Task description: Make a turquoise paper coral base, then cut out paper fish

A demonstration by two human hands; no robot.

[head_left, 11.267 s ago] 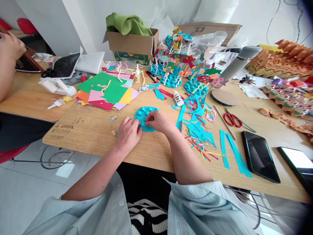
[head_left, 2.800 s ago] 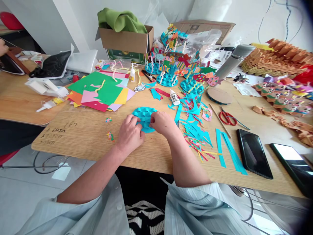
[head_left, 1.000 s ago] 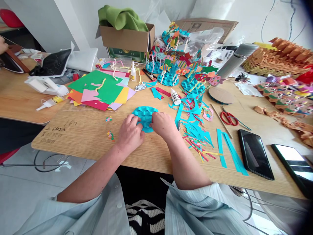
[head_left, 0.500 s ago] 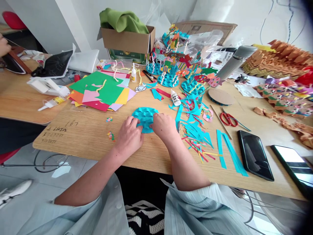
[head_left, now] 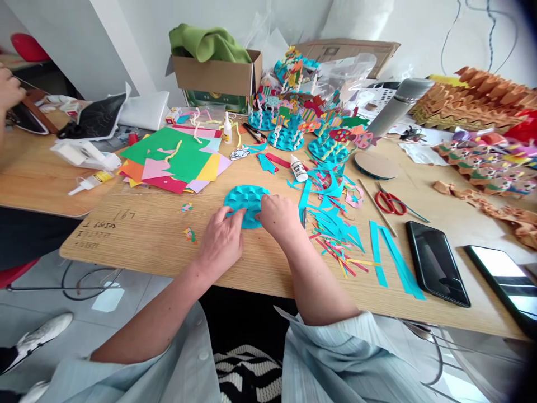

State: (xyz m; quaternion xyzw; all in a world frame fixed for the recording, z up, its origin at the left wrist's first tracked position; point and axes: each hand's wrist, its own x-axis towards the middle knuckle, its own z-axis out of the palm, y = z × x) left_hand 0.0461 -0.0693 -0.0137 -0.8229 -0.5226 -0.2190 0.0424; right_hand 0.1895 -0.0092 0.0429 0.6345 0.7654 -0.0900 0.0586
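Note:
A round turquoise paper disc (head_left: 243, 198) with raised scale-like folds lies flat on the wooden table (head_left: 138, 235). My left hand (head_left: 222, 235) rests at the disc's near left edge, its fingertips pinched on the paper. My right hand (head_left: 279, 215) sits at the near right edge, its fingers curled and pressing on the same disc. Both forearms come up from the bottom of the view in pale blue sleeves.
A stack of coloured paper sheets (head_left: 176, 159), a small glue bottle (head_left: 299, 168), turquoise paper scraps (head_left: 335, 224), red scissors (head_left: 392, 202) and two phones (head_left: 436, 263) surround the disc. Finished paper crafts (head_left: 293, 120) and a cardboard box (head_left: 216, 75) stand behind. Another person's hand (head_left: 8, 89) is at far left.
My hands have stayed on the disc, the fingers shifting slightly along its near edge. A shoe has come into view on the floor at lower left.

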